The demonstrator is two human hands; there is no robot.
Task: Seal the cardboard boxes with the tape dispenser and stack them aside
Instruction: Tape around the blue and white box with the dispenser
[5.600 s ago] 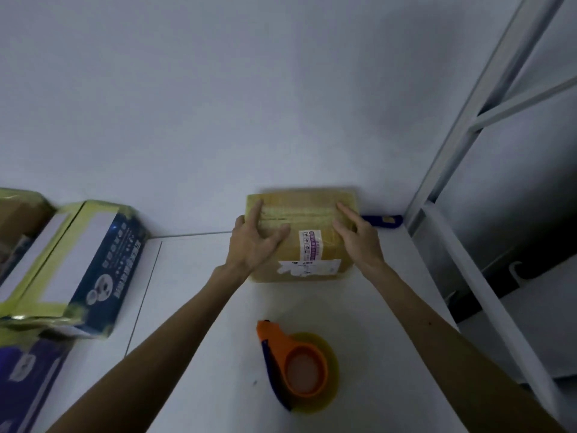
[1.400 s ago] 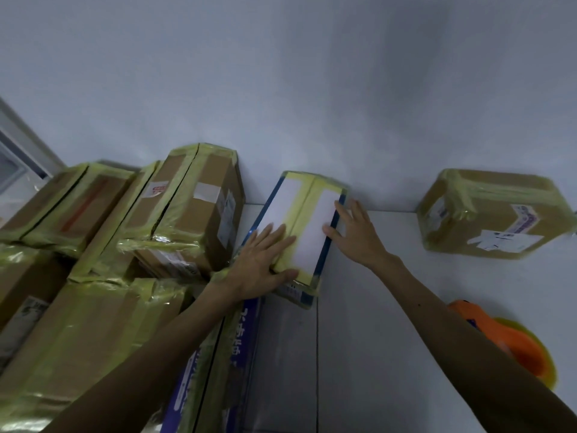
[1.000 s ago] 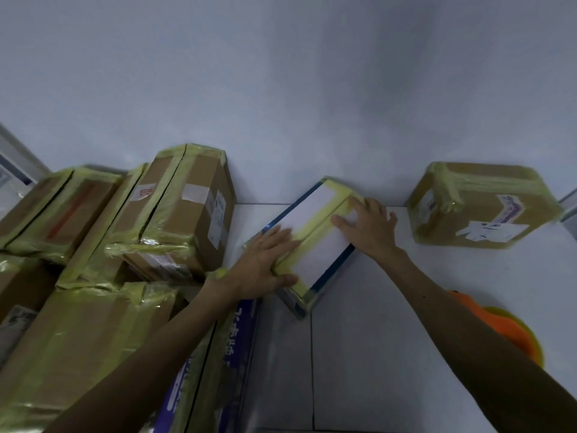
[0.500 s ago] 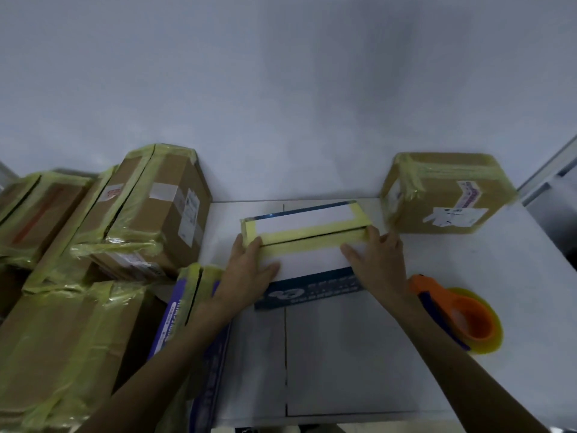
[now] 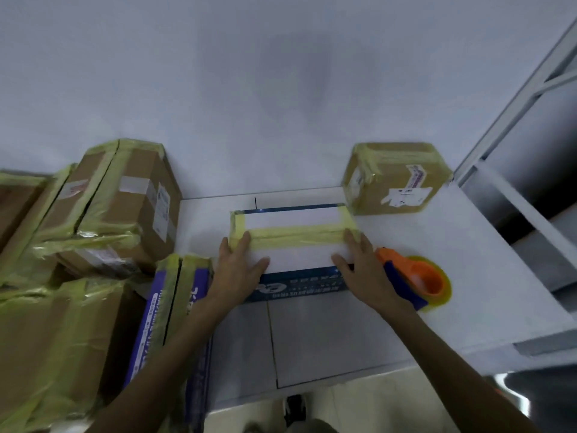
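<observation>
Moved out from beside the stacked cartons a second ago, the blue-and-white box (image 5: 290,245) now lies flat and crosswise on the white table (image 5: 327,339). It is a shallow rectangular carton with a smooth white top, a dark blue front printed with pale lettering, and a wide band of glossy, wrinkled yellow tape (image 5: 296,235) running along its length and folding over both short ends.

The left hand (image 5: 237,267) lies flat on the box's left end, fingers straight and close together over the tape, thumb stretched out across the white top. The right hand (image 5: 362,270) mirrors it on the right end, fingers straight, palm down.

Just right of the box, beside the right hand, the tape dispenser (image 5: 415,279) lies on its side: an orange plastic body with a blue edge, holding a round roll of clear yellow tape.

Behind the box and to its right stands a small brown cardboard box (image 5: 396,179), cube-like, wrapped in yellow tape, with torn white labels. Left of the box sit several larger brown cartons (image 5: 125,207), taped and crinkled, and a purple printed carton (image 5: 168,307) standing on edge. A plain pale wall (image 5: 281,89) rises behind the box.
</observation>
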